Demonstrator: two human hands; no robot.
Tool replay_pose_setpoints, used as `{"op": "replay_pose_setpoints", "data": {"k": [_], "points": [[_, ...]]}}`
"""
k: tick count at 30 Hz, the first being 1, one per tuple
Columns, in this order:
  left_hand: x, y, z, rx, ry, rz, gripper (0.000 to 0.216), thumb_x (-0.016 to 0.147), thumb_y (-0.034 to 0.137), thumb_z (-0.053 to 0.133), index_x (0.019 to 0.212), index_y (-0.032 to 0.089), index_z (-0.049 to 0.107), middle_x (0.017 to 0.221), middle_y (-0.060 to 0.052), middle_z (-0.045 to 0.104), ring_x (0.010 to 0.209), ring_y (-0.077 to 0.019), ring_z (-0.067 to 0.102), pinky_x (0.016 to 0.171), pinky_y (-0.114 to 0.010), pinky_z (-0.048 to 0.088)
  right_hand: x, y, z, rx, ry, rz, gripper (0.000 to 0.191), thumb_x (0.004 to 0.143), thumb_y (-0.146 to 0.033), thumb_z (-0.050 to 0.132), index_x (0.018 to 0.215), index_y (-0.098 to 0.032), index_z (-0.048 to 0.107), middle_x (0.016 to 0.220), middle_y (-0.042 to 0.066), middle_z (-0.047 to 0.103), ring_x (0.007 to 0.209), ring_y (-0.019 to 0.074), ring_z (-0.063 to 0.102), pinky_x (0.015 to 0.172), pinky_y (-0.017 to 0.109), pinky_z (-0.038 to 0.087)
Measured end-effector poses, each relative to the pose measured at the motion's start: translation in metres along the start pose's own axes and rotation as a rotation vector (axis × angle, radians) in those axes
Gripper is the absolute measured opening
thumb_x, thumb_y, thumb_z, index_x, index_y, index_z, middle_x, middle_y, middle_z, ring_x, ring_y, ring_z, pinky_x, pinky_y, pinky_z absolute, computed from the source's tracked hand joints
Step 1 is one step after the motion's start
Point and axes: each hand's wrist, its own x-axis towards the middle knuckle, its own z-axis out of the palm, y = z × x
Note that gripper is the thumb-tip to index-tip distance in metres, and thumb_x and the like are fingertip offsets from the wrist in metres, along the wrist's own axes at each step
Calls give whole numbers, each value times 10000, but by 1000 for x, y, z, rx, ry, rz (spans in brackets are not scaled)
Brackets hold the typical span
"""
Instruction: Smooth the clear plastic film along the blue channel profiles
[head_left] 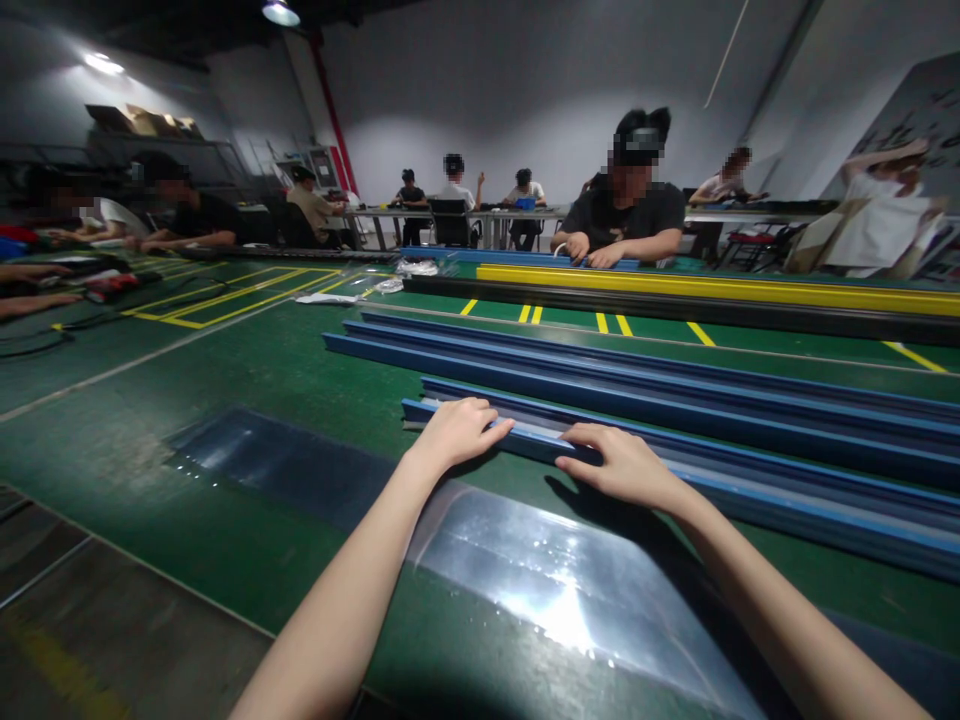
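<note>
A long blue channel strip [810,508] lies along the green table in front of me, its end just left of my left hand. My left hand [461,430] is closed over the near wall close to that end, fingertips inside the channel and thumb pointing right. Further along, my right hand [619,465] grips the same wall between thumb and fingers. Inside the channel runs a pale strip, partly covered by my hands. Beneath my forearms a shiny clear plastic sheet [517,560] lies flat on the table.
Behind lie another blue channel [525,372], a black channel [570,298] and a yellow channel [675,286]. A person in black [622,215] works across the table. Crumpled clear plastic [416,268] sits at the far side. The table's near edge [187,585] shows at lower left.
</note>
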Motion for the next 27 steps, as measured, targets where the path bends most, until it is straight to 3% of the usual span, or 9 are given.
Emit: {"op": "replay_pose_setpoints", "data": {"k": [11,27], "points": [[1,2,5,33,2,1,439,917,336,260,850,192,669,814,-44,622,815,-156,575,676,-235,414,1,3,-2,104,-25,9,383,773,-483,451,1019,-239,616,1078,36,624,948,206,568,814,324,417],[-2,-10,-6,58,-36,-257,475,905,335,231,807,158,661,857,-61,670,830,-175,619,679,-239,425,5,13,0,317,-35,18,372,765,-490,472,998,-250,636,1017,20,646,885,196,577,769,311,448]]}}
